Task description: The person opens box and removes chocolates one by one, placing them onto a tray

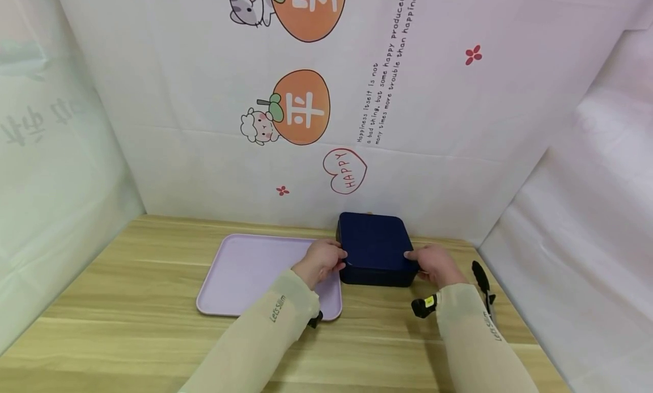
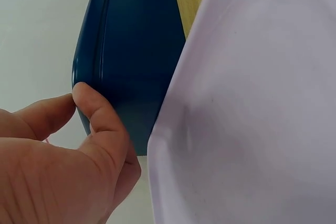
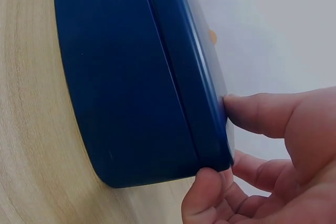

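The blue box [image 1: 374,241] stands close to the rear wall [image 1: 433,109], which restricts access from behind. The purple tray [image 1: 257,274] lies just beside its left side and obstructs a low approach there. The left hand [image 1: 322,260] and right hand [image 1: 435,262] occupy both sides. Bare tabletop [image 1: 372,333] between the sleeves [image 1: 260,330] permits passage to the box's front.

Head view: bright, diffuse light; the cloth [image 1: 597,172] at right is pale, its folds faint, and a soft shadow falls on the counter [image 1: 372,347] beside the right sleeve [image 1: 469,336]. Wrist views: dimmer, greyer; thin highlights line the box [image 3: 115,77], and the tray [image 2: 257,103] looks soft.
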Tool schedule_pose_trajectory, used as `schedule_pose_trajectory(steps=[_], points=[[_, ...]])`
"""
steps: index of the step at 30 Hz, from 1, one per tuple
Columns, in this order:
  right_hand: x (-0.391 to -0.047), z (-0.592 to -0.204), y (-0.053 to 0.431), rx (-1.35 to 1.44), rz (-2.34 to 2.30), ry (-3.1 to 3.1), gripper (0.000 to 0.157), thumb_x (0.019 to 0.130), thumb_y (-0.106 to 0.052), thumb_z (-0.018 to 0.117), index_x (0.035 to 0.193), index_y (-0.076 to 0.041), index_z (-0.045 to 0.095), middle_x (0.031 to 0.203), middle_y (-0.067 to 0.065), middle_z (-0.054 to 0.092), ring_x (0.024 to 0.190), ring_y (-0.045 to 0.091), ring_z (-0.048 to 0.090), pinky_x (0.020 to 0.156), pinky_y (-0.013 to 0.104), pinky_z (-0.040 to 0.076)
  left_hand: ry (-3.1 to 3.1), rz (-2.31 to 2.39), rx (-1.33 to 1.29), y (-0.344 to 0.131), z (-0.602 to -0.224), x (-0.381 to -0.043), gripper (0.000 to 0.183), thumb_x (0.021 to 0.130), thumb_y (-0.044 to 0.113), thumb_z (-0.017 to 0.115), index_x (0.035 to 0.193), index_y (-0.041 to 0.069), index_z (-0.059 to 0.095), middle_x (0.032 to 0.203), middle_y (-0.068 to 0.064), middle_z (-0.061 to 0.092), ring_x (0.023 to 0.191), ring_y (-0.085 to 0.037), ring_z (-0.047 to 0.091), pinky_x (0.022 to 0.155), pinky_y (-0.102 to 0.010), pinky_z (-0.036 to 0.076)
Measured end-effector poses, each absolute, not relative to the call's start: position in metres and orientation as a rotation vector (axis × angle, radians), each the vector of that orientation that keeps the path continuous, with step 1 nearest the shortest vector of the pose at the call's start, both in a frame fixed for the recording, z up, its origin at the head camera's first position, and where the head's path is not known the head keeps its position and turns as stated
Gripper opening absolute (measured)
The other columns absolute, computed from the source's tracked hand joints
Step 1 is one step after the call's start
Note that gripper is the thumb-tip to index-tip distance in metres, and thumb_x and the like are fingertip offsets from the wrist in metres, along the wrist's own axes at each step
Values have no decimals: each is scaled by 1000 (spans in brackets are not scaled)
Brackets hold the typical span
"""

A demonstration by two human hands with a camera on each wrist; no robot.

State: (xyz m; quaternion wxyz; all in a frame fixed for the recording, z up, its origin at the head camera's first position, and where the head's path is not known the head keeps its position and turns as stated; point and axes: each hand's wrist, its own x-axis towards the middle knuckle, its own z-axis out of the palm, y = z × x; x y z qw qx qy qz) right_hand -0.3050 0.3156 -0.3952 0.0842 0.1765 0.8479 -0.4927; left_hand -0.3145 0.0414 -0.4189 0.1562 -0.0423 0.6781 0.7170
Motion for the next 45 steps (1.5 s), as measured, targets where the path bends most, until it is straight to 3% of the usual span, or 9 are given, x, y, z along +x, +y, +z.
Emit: schedule_pose_trajectory(steps=[4,12,17,20,23,28,32,38,45], points=[[-304,-394,315,505,-1454,2545,68,96,-18,65,148,10,32,141,26,40,86,26,55,71,37,54,1961,2044,-135,41,-416,-313,41,91,-3,64,132,-2,58,105,-14,64,66,-16,60,68,-29,57],[-302,-389,316,479,-1352,2583,41,98,-25,64,125,4,53,96,14,54,56,18,47,51,29,41,1877,2126,-190,43,-413,-314,39,91,-4,65,129,-1,60,108,-15,64,68,-17,61,63,-25,56],[-301,-383,318,455,-1407,2545,50,101,-25,60,139,5,46,129,20,46,59,18,46,58,32,45,1824,2186,-177,44,-406,-316,36,89,-7,65,125,-1,61,102,-15,64,67,-17,58,59,-24,54],[-299,-379,317,455,-1406,2541,63,101,-27,60,150,5,35,145,24,38,66,19,50,67,36,51,1819,2185,-173,43,-403,-317,36,88,-8,64,123,-1,61,96,-13,62,66,-16,55,57,-24,54],[-297,-375,316,434,-1434,2522,64,102,-25,59,151,6,30,152,26,31,96,27,56,85,41,52,1792,2174,-172,41,-399,-316,42,88,-7,64,129,3,58,97,-13,60,68,-17,54,59,-26,54],[-291,-372,315,346,-1516,2485,66,103,-19,57,153,7,23,153,29,27,131,41,39,95,49,48,1802,2099,-106,32,-391,-314,67,87,-7,64,149,15,47,107,-15,58,69,-19,54,63,-30,56],[-280,-364,314,244,-1516,2489,65,102,-17,58,155,1,25,146,28,38,122,37,48,87,46,52,1841,2007,-24,23,-386,-312,71,93,4,64,156,24,37,103,-17,62,63,-21,56,65,-35,58],[-263,-350,317,95,-1382,2541,74,100,-21,63,159,-8,20,150,30,30,118,36,52,77,40,55,1882,1898,93,13,-384,-311,70,101,17,59,160,25,23,87,-18,65,57,-24,62,63,-42,60],[-246,-346,320,41,-1431,2517,75,95,-16,70,154,-4,25,116,22,54,90,31,63,79,48,56,1905,1863,141,9,-378,-303,73,98,10,64,159,25,27,93,-20,66,57,-24,63,56,-39,60]])
